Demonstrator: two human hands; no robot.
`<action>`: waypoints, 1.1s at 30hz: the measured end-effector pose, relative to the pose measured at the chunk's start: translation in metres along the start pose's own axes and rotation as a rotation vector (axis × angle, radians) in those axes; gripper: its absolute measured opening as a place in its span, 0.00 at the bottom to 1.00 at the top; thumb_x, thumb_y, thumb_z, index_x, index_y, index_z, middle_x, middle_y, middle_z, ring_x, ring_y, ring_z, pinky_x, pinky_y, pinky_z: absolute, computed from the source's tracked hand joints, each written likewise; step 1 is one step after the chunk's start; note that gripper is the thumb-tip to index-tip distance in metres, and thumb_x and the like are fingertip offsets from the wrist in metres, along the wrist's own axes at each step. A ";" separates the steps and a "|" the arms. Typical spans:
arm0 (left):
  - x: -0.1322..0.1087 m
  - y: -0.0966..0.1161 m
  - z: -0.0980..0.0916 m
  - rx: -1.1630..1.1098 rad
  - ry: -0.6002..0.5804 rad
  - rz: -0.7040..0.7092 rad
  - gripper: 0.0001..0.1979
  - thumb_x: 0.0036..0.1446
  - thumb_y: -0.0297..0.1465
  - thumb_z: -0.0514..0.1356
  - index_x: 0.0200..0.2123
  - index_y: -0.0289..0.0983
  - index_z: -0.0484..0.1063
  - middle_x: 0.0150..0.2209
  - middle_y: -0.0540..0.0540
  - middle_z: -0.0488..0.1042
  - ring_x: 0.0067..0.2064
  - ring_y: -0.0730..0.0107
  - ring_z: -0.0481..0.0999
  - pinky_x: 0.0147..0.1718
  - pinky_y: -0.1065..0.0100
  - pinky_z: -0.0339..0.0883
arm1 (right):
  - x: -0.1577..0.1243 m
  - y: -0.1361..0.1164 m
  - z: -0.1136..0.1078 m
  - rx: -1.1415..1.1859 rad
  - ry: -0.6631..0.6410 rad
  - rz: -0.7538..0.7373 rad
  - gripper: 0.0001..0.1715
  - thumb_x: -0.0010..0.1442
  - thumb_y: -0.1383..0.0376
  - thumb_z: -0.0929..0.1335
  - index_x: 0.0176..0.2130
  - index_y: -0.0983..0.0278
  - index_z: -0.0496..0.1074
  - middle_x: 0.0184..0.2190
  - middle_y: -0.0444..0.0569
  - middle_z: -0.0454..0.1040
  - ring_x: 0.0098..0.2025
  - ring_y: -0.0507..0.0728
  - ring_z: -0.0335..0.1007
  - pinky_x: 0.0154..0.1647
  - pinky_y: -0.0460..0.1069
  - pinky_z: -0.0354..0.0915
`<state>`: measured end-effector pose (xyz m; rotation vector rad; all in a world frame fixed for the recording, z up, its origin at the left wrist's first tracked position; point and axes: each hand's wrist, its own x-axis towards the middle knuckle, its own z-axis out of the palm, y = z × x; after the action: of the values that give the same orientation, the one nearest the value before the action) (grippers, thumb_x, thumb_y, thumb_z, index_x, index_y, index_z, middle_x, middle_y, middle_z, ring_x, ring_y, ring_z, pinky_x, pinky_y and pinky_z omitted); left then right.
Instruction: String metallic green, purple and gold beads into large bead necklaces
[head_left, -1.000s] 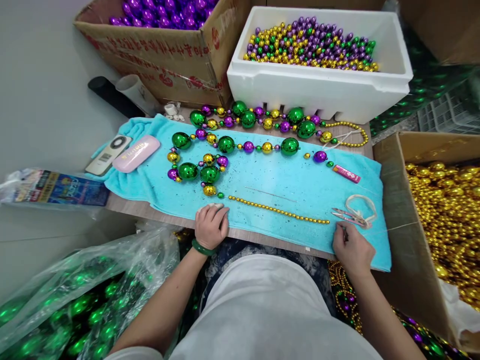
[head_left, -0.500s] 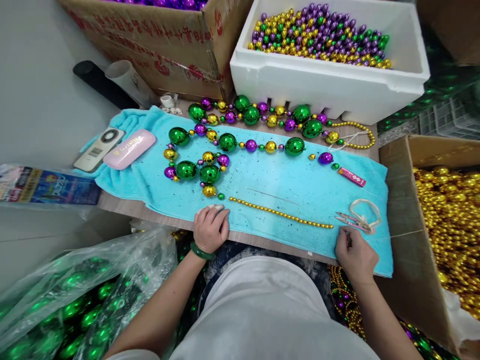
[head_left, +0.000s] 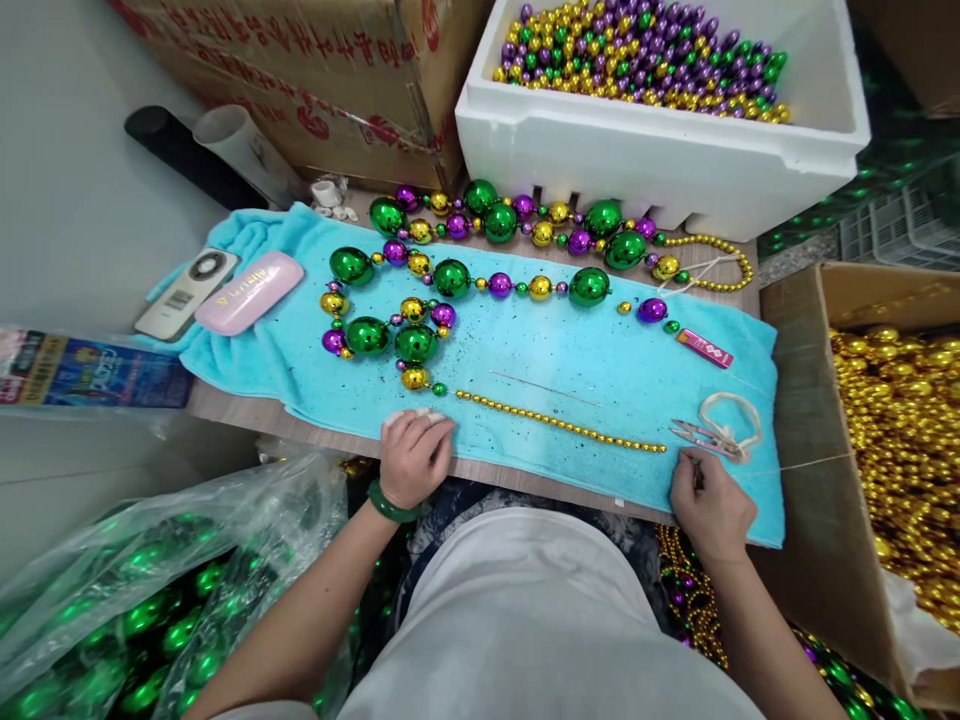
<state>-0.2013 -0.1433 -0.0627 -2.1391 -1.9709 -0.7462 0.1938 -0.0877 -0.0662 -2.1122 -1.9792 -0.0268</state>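
Note:
A long strand of green, gold and purple beads (head_left: 450, 282) winds over a turquoise towel (head_left: 600, 365) on a wooden board. Its tail of small gold beads (head_left: 559, 422) runs rightward along the towel's near side. My left hand (head_left: 411, 455) rests curled on the towel's near edge, just below the strand's gold and green end beads. My right hand (head_left: 705, 500) is pinched on a thin needle or thread at the right end of the gold tail, beside pink thread snips (head_left: 701, 435) and a white cord loop (head_left: 731, 418).
A white foam box (head_left: 660, 150) of mixed beads stands behind the board, with a cardboard box (head_left: 315, 90) to its left. A box of gold beads (head_left: 900, 440) is at right. A bag of green balls (head_left: 150, 600) lies lower left. A remote (head_left: 187, 292), pink case (head_left: 249, 292) and pink lighter (head_left: 705, 348) sit on the towel.
The view has shifted slightly upward and closer. Both hands stay in nearly the same places on the towel's near edge.

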 end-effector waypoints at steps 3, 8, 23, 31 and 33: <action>0.014 -0.007 -0.010 0.016 -0.001 0.007 0.09 0.54 0.29 0.60 0.38 0.43 0.77 0.40 0.45 0.78 0.47 0.58 0.70 0.52 0.55 0.57 | 0.000 -0.001 0.000 -0.007 -0.004 -0.001 0.16 0.60 0.60 0.62 0.39 0.65 0.75 0.21 0.49 0.72 0.24 0.54 0.65 0.26 0.46 0.50; 0.049 -0.008 -0.016 0.074 -0.098 -0.003 0.11 0.55 0.32 0.59 0.41 0.42 0.77 0.46 0.43 0.75 0.54 0.53 0.66 0.55 0.51 0.52 | 0.000 -0.002 -0.001 -0.005 0.000 0.000 0.16 0.60 0.60 0.62 0.39 0.66 0.75 0.20 0.49 0.72 0.24 0.54 0.66 0.26 0.46 0.50; 0.070 0.002 -0.010 0.041 -0.333 0.020 0.11 0.56 0.36 0.58 0.41 0.45 0.77 0.54 0.44 0.69 0.61 0.47 0.58 0.58 0.46 0.49 | 0.000 0.000 0.000 -0.008 0.004 -0.018 0.16 0.60 0.60 0.62 0.38 0.65 0.75 0.20 0.48 0.71 0.24 0.54 0.65 0.25 0.46 0.49; 0.072 0.000 -0.007 0.067 -0.357 0.046 0.10 0.57 0.36 0.58 0.38 0.44 0.78 0.54 0.44 0.71 0.60 0.47 0.61 0.54 0.44 0.53 | 0.000 0.000 0.001 -0.006 0.022 -0.052 0.16 0.61 0.60 0.62 0.38 0.66 0.75 0.20 0.48 0.70 0.24 0.54 0.64 0.25 0.47 0.48; 0.071 -0.002 -0.007 0.065 -0.356 0.052 0.10 0.57 0.36 0.57 0.37 0.44 0.78 0.54 0.45 0.71 0.59 0.48 0.62 0.54 0.45 0.53 | 0.000 0.000 0.001 -0.006 0.017 -0.045 0.16 0.61 0.60 0.62 0.38 0.66 0.75 0.20 0.48 0.69 0.24 0.54 0.63 0.25 0.47 0.47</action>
<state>-0.2034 -0.0818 -0.0256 -2.4079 -2.0523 -0.3013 0.1939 -0.0875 -0.0672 -2.0637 -2.0190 -0.0582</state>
